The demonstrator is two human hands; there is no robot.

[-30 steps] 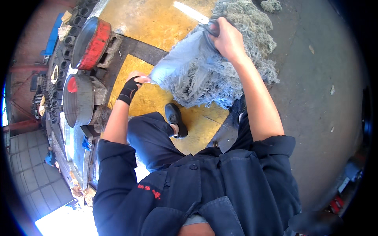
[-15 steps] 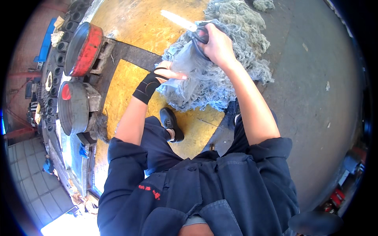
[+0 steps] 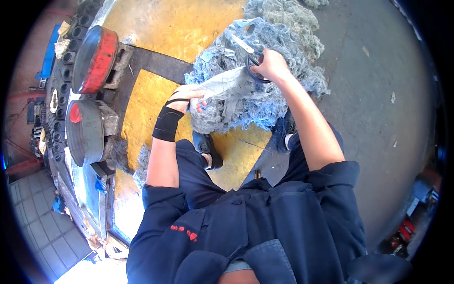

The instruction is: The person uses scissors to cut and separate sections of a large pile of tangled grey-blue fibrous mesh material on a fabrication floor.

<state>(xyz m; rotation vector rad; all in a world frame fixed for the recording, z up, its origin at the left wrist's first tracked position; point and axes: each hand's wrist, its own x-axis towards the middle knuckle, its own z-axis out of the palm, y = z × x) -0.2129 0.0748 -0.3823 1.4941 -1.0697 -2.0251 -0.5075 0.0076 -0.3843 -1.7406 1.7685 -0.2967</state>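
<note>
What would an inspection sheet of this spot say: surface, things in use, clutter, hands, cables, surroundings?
Surface: dark grey floor with scuffed yellow areas.
Things in use: scissors, pale cloth, tangled fibre pile.
Clutter: small pale scrap on the floor.
Left hand: grips the pale cloth; black wrap at the wrist.
Right hand: grips the scissors.
Cables: nothing seen.
Surroundings: at left, red-sided drum, grey drum, row of dark tubes.

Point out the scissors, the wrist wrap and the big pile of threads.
Scissors (image 3: 248,48): head view, on the blade near the handles.
Wrist wrap (image 3: 166,124): head view, on its wide black band.
Big pile of threads (image 3: 298,53): head view, on its right-hand part.
</note>
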